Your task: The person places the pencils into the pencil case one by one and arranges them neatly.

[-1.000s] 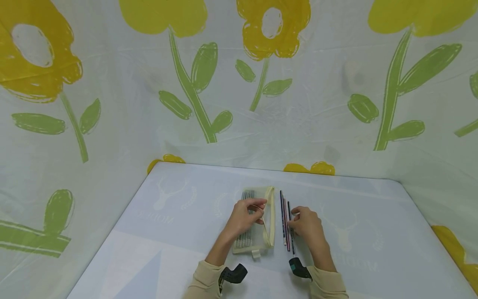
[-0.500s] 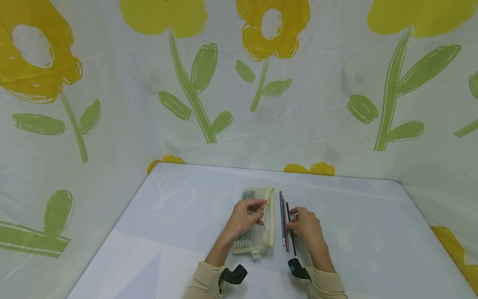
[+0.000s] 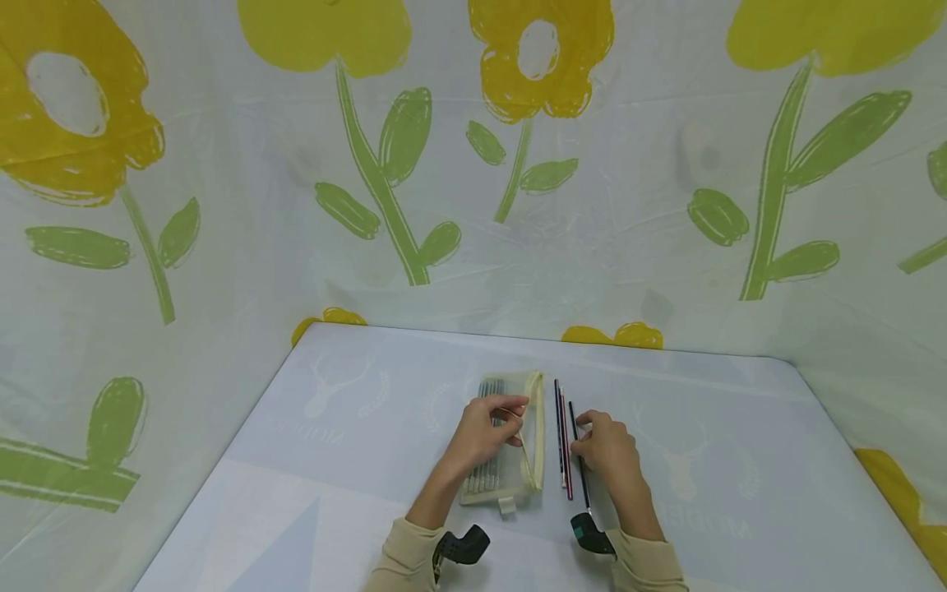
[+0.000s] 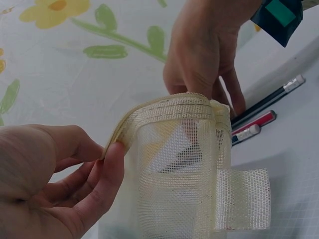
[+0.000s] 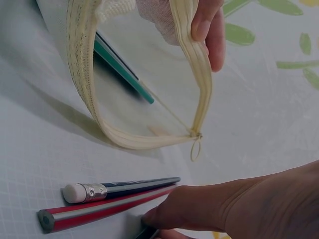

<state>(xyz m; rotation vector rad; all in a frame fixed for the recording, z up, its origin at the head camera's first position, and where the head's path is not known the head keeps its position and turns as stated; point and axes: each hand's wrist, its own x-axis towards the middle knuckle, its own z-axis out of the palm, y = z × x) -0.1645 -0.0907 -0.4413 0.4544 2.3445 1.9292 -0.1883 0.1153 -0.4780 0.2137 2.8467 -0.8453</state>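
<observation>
A cream mesh pencil case [image 3: 538, 460] lies on the table with its zip mouth undone. My left hand [image 3: 481, 429] pinches the zipped edge [image 4: 164, 105] between thumb and fingers, lifting that side so the mouth gapes. Inside, a teal pencil [image 5: 119, 69] shows through the opening. Just right of the case, my right hand [image 3: 610, 444] pinches a dark pencil [image 4: 269, 99] with a white eraser, its eraser end toward me. Beside it lie a red-and-grey striped pencil [image 5: 99, 209] and a dark eraser-tipped pencil [image 5: 134, 187], nearly parallel.
Several slim grey-green sticks [image 3: 484, 473] show through the left part of the case. A fabric tab [image 4: 244, 199] sticks out from its near end. The pale table [image 3: 355, 460] backs onto a flower-printed curtain [image 3: 592, 247]. Black cameras [image 3: 462, 544] sit on both wrists.
The near end of the dark pencil in my right hand has swung slightly right and toward me, away from the red one. My left hand keeps its hold on the case edge.
</observation>
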